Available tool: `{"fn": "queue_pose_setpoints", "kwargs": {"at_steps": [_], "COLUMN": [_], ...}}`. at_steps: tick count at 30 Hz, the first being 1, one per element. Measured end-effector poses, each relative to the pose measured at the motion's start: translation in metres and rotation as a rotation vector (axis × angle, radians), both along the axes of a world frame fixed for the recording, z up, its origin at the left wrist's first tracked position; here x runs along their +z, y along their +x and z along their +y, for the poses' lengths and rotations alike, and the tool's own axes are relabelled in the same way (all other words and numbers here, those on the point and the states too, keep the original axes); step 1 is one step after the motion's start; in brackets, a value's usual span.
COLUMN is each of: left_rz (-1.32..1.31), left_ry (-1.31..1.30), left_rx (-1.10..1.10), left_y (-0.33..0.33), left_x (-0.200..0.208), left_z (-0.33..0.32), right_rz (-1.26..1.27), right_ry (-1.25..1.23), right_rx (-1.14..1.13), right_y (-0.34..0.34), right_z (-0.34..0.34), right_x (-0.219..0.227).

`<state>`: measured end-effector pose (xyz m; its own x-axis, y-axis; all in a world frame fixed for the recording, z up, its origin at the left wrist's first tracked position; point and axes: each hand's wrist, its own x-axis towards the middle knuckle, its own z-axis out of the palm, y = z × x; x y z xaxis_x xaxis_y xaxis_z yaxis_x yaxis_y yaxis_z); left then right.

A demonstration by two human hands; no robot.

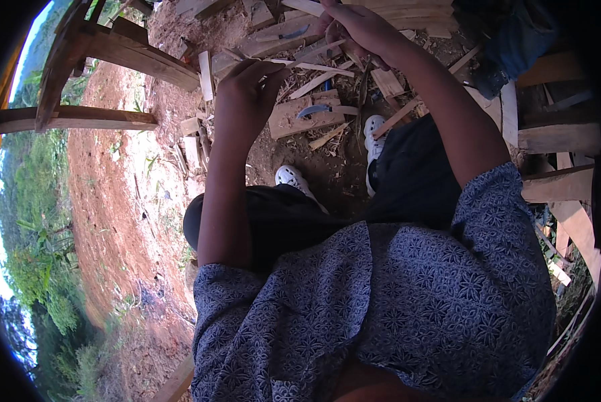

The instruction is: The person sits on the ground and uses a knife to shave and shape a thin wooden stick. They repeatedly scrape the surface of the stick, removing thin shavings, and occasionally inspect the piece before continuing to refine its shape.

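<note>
My left hand (250, 77) is raised with bent fingers, pinching the end of a thin pale wood strip (314, 66) that runs off to the right. Higher up and to the right, my right hand (359, 30) has its fingers curled; what lies inside them is partly hidden. A pale wooden piece (304, 7) meets that hand at the top edge. Below the hands, a curved-blade knife (314, 110) with a wooden handle lies on a short board (284, 122). Another knife (292, 33) rests on a plank farther off.
Wood offcuts and shavings (330, 134) litter the ground around my white shoes (291, 177). A timber frame (133, 57) stands at left, beside a reddish dirt slope (113, 214). Planks (558, 137) are stacked at right, near a dark blue cloth (521, 50).
</note>
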<state>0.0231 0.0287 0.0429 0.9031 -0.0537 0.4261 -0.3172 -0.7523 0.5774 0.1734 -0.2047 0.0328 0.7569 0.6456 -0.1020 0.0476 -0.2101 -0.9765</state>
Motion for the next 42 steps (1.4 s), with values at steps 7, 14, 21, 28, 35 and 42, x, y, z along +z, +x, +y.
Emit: {"fn": "queue_pose_setpoints", "kwargs": {"at_steps": [7, 14, 21, 28, 35, 42], "left_rz": [0.022, 0.505, 0.498, 0.462, 0.357, 0.325], "left_ry": [-0.071, -1.050, -1.083, -1.035, -0.918, -0.632], "left_rx": [0.175, 0.084, 0.106, 0.115, 0.107, 0.173], "left_y": [0.000, -0.001, 0.000, 0.001, 0.001, -0.006], "left_x": [-0.004, -0.014, -0.017, -0.017, -0.021, -0.018], "left_z": [0.004, -0.019, -0.029, -0.033, -0.034, -0.036], "right_rz": [0.268, 0.151, -0.271, -0.127, -0.400, -0.521], "right_ry": [0.382, 0.206, 0.201, 0.128, 0.212, 0.151], "right_rx": [-0.551, -0.257, -0.110, -0.017, -0.056, -0.158], "right_y": [0.016, 0.017, -0.025, -0.055, -0.052, -0.012], "right_z": [0.008, -0.004, 0.024, 0.035, 0.048, 0.036], "right_x": [-0.010, 0.000, -0.008, 0.000, -0.039, -0.032]}}
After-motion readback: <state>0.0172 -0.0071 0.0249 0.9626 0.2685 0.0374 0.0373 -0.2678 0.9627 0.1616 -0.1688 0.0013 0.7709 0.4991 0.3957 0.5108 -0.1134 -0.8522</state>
